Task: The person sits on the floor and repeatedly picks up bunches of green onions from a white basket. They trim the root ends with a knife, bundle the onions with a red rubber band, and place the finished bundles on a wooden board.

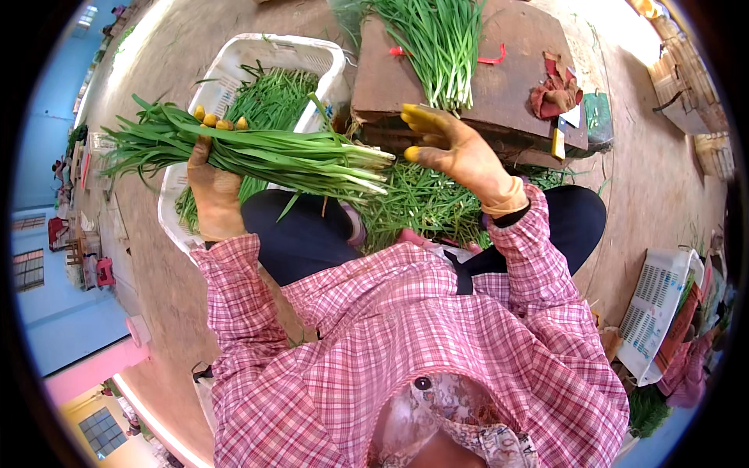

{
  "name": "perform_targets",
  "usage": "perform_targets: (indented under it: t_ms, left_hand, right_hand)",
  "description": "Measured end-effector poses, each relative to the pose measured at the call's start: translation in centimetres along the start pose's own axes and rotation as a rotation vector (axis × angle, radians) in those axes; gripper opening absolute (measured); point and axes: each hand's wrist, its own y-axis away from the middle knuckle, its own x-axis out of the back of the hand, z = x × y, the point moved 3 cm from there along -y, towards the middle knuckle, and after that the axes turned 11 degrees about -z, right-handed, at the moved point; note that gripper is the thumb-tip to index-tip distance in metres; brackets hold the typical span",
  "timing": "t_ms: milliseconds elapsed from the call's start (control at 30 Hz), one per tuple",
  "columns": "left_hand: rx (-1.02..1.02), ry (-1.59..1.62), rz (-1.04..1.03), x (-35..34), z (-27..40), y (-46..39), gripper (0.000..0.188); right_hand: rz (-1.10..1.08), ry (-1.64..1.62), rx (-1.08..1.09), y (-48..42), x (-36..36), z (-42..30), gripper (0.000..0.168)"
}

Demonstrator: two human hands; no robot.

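Observation:
My left hand (215, 181), in a soiled rubber glove with yellow fingertips, grips a bunch of garlic chives (281, 155). The bunch lies sideways, its pale cut ends toward my other hand. My right hand (453, 146), gloved alike, is raised just beyond those ends with its fingers apart and nothing in it. Under the held bunch stands a white plastic crate (234, 52) containing more chives (278, 93). Ahead, a second pile of chives (439, 52) rests on a brown board (515, 35), a red tie (494, 55) passing beneath it.
Loose trimmings (421, 205) cover the floor between my legs. On the board's right side are a reddish cloth (553, 90) and a knife with a yellow-and-black handle (559, 139) jutting over the edge. Another white crate (652, 316) stands at right, and stacked boxes (681, 76) are farther off.

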Motion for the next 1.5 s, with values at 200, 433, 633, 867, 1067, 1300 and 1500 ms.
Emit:
perform_targets:
  t_ms: [200,433,633,867,1067,1300,1500]
  left_hand:
    - [0.049,0.028,-0.087,-0.4,-2.3,0.6,0.037]
    - [-0.016,0.194,-0.180,0.3,-0.4,2.6,0.027]
    - [-0.066,0.307,-0.249,-1.6,1.6,3.7,0.030]
    - [0.016,0.345,-0.393,-5.0,-0.8,2.0,0.032]
    - [-0.037,0.462,-0.384,-3.6,-0.6,2.3,0.031]
    - [-0.103,0.411,-0.344,-2.6,2.2,1.6,0.031]
    - [-0.015,0.398,-0.430,-2.6,0.6,0.8,0.030]
  right_hand:
    - [0.005,0.490,0.438,-3.2,-4.8,-3.4,0.055]
    - [-0.272,-0.515,0.273,1.5,-3.8,-3.1,0.018]
    - [-0.075,0.269,0.144,2.3,1.2,-2.7,0.032]
    - [-0.571,0.313,0.170,-4.6,-7.3,-4.7,0.050]
    - [-0.558,0.364,-0.020,-0.9,-7.0,-1.2,0.045]
    - [-0.232,0.963,-0.320,2.7,0.0,3.3,0.029]
    - [-0.410,0.608,0.497,-3.1,-7.8,-5.0,0.043]
